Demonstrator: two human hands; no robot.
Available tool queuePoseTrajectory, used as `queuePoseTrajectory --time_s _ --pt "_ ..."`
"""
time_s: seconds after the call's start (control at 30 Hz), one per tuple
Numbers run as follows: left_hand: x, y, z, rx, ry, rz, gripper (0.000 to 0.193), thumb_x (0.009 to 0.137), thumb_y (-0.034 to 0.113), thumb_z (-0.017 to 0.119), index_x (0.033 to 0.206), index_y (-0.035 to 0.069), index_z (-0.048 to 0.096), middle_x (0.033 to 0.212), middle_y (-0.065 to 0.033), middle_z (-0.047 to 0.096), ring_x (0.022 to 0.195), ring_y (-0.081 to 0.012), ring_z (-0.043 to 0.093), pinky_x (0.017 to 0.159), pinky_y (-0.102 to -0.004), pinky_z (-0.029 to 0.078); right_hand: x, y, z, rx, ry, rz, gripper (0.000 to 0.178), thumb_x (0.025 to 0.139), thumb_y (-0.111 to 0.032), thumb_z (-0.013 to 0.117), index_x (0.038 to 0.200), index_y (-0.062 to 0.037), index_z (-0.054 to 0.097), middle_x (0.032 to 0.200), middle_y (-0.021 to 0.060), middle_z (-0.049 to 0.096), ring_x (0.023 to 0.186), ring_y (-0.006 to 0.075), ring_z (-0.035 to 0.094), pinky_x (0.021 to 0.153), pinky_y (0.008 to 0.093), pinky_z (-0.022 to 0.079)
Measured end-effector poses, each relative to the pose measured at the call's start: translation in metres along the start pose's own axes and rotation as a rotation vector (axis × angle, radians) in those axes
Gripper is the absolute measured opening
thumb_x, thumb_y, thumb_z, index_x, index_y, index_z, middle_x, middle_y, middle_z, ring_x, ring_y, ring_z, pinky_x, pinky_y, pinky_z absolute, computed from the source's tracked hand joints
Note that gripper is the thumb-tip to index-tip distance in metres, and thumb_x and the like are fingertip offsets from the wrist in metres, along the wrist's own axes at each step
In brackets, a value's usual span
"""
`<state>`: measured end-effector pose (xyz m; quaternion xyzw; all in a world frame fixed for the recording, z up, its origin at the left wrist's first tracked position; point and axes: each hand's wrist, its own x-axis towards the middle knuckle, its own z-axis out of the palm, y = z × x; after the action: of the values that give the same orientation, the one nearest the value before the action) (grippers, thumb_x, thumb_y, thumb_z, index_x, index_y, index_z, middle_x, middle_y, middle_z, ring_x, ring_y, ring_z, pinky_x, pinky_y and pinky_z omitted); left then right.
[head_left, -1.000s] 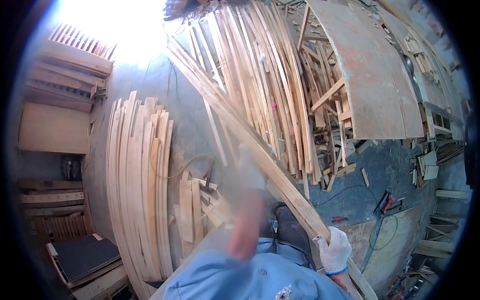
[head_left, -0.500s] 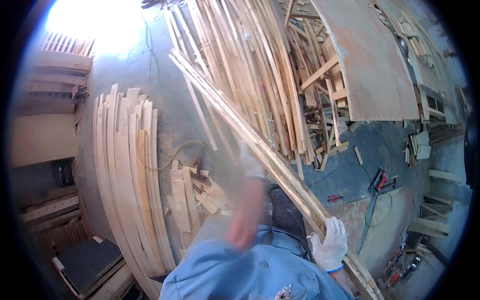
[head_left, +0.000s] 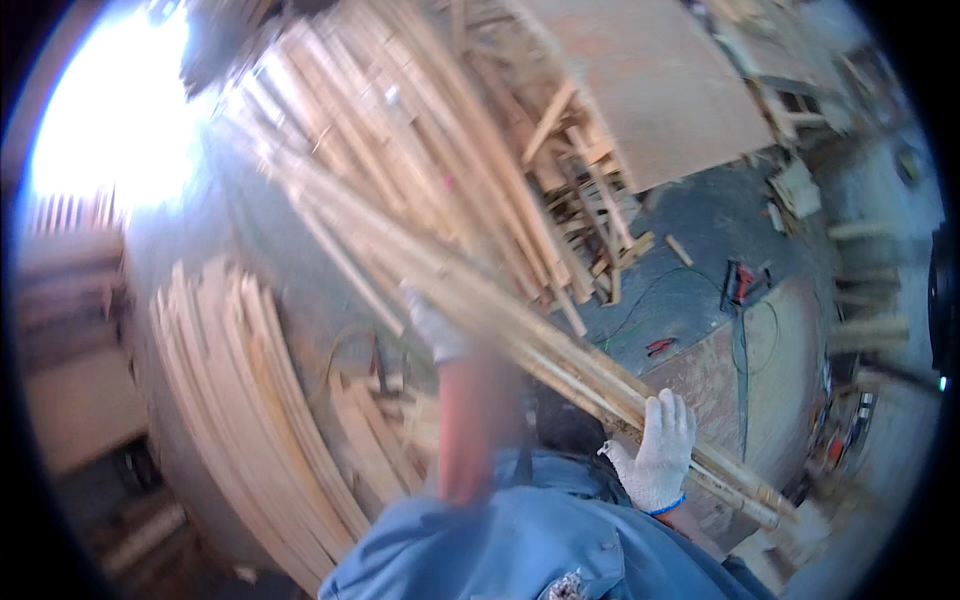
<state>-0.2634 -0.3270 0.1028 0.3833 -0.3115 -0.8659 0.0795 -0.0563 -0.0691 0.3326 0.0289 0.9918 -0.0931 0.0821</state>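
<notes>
A bundle of long, narrow wooden boards (head_left: 480,298) slants across in front of me, from the far left to the near right. My right hand (head_left: 660,450), in a white knit glove with a blue cuff, lies against the boards near their close end. Its fingers are stretched out and the thumb is spread away. My left hand (head_left: 432,325), also white-gloved, is at or just beside the near edge of the bundle, about mid-length. Motion smears its fingers, so whether they grip a board is unclear.
A stack of pale boards (head_left: 240,400) lies at the left, with short offcuts (head_left: 370,430) beside it. More long boards (head_left: 400,130) lie beyond the bundle. A large panel (head_left: 650,90) stands above scrap wood at the back right. Red-handled pliers (head_left: 660,347) lie on the floor.
The bundle's far end has swung left, and its near end now shows at the lower right. My left hand has moved left. My right hand's fingers have straightened.
</notes>
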Motion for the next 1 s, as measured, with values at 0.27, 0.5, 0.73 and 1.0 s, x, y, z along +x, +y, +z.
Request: queuePoseTrajectory --time_s 0.27,0.5,0.73,1.0 --pt "-0.024 0.049 0.055 -0.165 -0.518 0.069 0.075 0.107 0.064 0.048 0.153 0.004 0.046 0.136 -0.0229 0.060 0.119 -0.0380 0.064 0.107 -0.0539 0.054 0.008 0.039 0.060 0.177 0.071 0.094 0.086 0.073 -0.046 0.090 0.138 -0.0008 0.055 0.129 0.0218 0.064 0.119 0.0432 0.060 0.103 0.0545 0.046" --pt "-0.034 0.083 0.098 0.092 -0.551 0.170 0.069 0.107 0.059 0.054 0.150 0.006 0.048 0.129 -0.0166 0.064 0.112 -0.0323 0.065 0.099 -0.0485 0.056 0.047 0.040 0.144 0.424 0.096 0.017 0.077 0.079 -0.043 0.087 0.136 -0.0023 0.056 0.124 0.0214 0.067 0.115 0.0445 0.063 0.098 0.0524 0.050" --pt "-0.034 0.084 0.140 0.292 -0.566 0.342 0.056 0.106 0.028 0.057 0.155 0.003 0.044 0.133 -0.0125 0.058 0.117 -0.0251 0.059 0.103 -0.0410 0.050 0.121 0.028 0.220 0.644 -0.081 0.142 0.061 0.089 -0.050 0.076 0.128 -0.0057 0.060 0.118 0.0243 0.071 0.114 0.0446 0.067 0.094 0.0557 0.053" --pt "-0.060 0.070 0.195 0.500 -0.633 0.606 0.063 0.090 0.005 0.073 0.148 0.001 0.050 0.119 -0.0066 0.061 0.104 -0.0173 0.058 0.096 -0.0313 0.048 0.178 -0.005 0.246 0.563 -0.397 0.136 0.060 0.100 -0.055 0.056 0.133 -0.0061 0.069 0.130 0.0237 0.071 0.123 0.0456 0.065 0.105 0.0525 0.051"
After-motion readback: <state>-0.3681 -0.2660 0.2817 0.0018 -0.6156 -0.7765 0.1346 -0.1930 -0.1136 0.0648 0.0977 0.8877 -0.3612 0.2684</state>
